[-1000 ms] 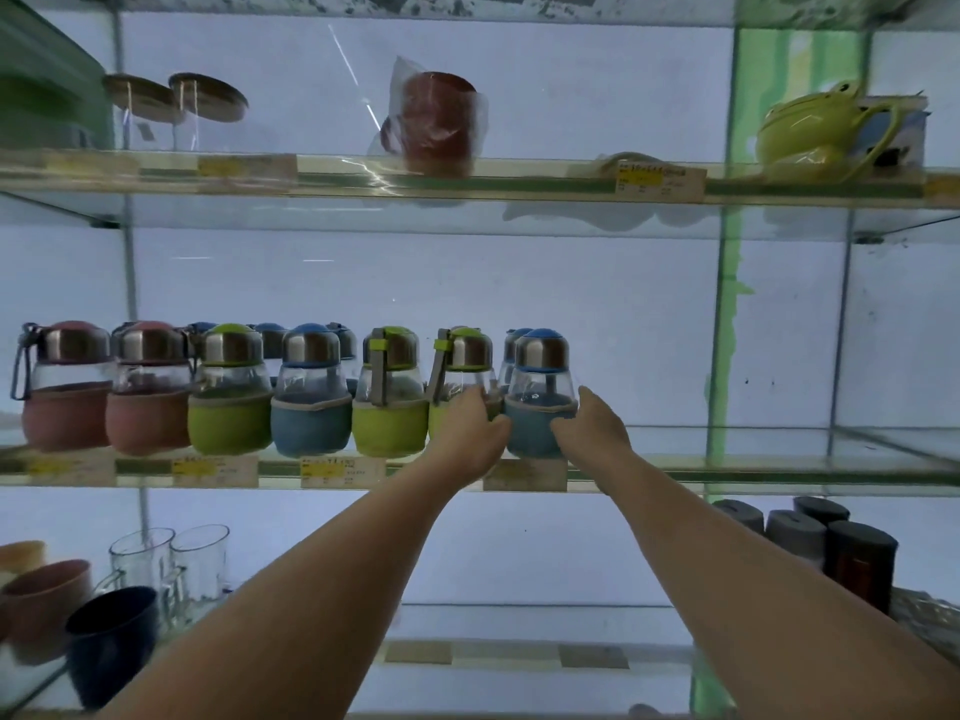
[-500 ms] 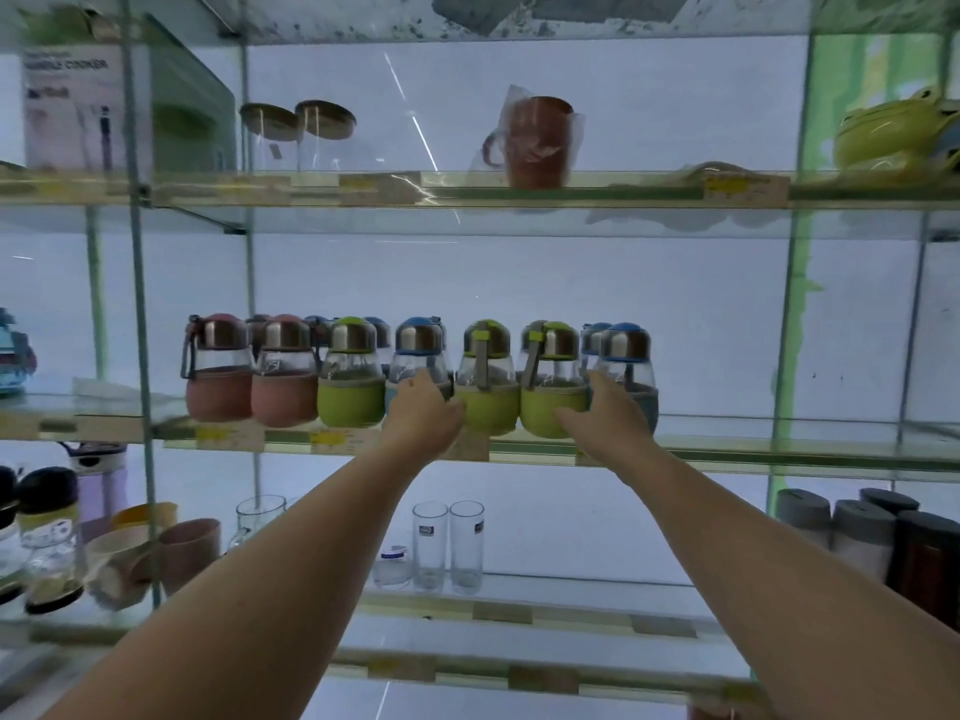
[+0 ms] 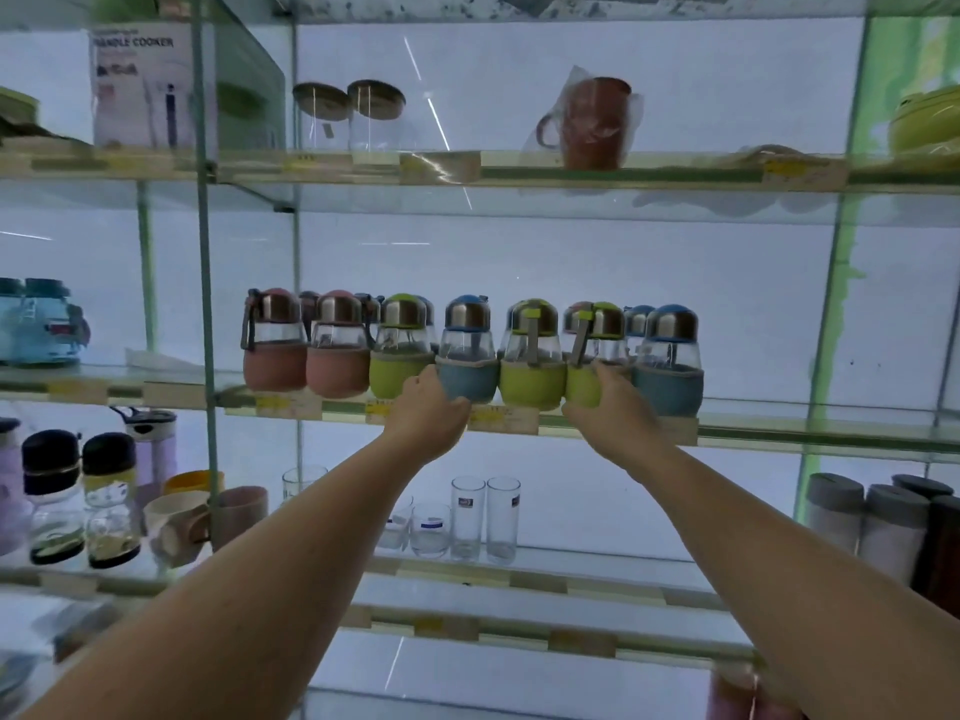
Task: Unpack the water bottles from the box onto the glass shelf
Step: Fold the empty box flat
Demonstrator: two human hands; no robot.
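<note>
both hands [image 3: 428, 415] on shelf bottles [image 3: 467, 350]

A glass display case is filling the view, its pale back wall [image 3: 649, 283] glowing with cool, even bluish-white light. Green-tinted vertical glass dividers [image 3: 205, 283] are splitting the case into bays. On the upper tier, a boxed cooker [image 3: 150, 85], two wood-lidded glass jars [image 3: 348, 116] and a plastic-wrapped brown mug [image 3: 592, 124] are standing. On the lower tier, clear tumblers [image 3: 483, 517] are standing in a cluster, with pastel cups [image 3: 208, 517] to their left and grey-lidded canisters [image 3: 872, 527] at far right. Yellow price labels [image 3: 498, 418] are lining the shelf edges.
</note>
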